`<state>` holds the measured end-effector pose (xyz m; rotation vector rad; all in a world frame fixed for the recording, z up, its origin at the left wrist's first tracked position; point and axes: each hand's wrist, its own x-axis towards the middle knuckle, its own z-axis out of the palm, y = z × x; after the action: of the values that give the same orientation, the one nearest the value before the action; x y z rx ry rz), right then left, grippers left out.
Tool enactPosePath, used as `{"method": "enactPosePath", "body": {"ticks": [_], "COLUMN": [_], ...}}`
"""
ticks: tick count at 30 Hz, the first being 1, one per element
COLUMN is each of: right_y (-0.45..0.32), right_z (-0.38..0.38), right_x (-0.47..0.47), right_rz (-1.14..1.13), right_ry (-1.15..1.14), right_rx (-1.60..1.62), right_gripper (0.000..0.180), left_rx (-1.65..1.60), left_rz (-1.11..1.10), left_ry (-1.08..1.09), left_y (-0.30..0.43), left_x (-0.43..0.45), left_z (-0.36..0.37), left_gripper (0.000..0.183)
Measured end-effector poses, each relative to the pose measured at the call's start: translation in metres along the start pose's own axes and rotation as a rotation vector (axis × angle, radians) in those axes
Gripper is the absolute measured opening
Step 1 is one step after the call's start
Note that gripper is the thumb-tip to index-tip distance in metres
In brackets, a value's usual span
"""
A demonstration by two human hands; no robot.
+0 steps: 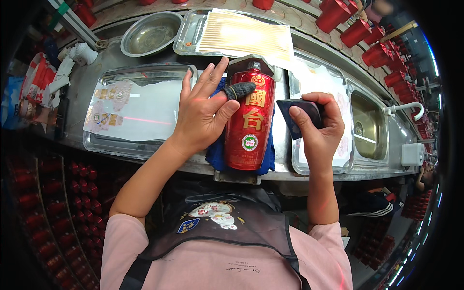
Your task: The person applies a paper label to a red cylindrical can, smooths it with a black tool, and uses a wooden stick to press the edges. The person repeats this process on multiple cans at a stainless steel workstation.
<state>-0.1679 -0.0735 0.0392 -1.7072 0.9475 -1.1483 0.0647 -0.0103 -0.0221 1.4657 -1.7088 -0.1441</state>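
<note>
A red bottle (249,119) with gold characters and a round green-and-white emblem lies on a blue cloth (268,159) over a metal holder (237,177), its neck pointing away from me. My left hand (203,105) is spread at the bottle's left side; a dark knitted cover sits on the index finger, which lies over the bottle's upper part. The other fingers are apart and hold nothing. To the right of the bottle, my right hand (319,127) grips a dark, flat-edged scraper (295,116) between thumb and fingers, apart from the bottle.
Metal trays with decal sheets stand left (141,145) and right (322,170). Behind are a metal bowl (152,34) and a striped gold sheet (246,34) on another tray. A sink (368,127) with a white faucet (406,108) is right. Several red bottles (333,14) line the back.
</note>
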Motion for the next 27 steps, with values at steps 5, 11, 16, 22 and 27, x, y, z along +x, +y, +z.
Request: {"method": "enactPosePath", "body": {"ticks": [5, 11, 16, 22, 27], "right_y": [-0.003, -0.007, 0.000, -0.009, -0.021], "right_z": [0.017, 0.024, 0.030, 0.025, 0.010], "right_x": [-0.002, 0.005, 0.036, 0.010, -0.026], "right_rz": [-0.026, -0.091, -0.270, -0.742, -0.509], "right_ry": [-0.067, -0.132, -0.047, -0.278, -0.479], "right_rx": [0.031, -0.087, -0.232, -0.569, -0.341], "right_gripper": [0.025, 0.023, 0.023, 0.033, 0.036], "left_rx": [-0.033, -0.072, -0.219, -0.834, -1.060], "left_rz": [0.052, 0.043, -0.112, -0.584, -0.611], "left_ry": [0.011, -0.033, -0.020, -0.119, -0.033], "left_y": [0.010, 0.006, 0.001, 0.018, 0.033], "left_x": [0.003, 0.017, 0.022, -0.010, -0.019], "left_z": [-0.003, 0.006, 0.013, -0.004, 0.012], "left_gripper": [0.050, 0.047, 0.045, 0.049, 0.045]}}
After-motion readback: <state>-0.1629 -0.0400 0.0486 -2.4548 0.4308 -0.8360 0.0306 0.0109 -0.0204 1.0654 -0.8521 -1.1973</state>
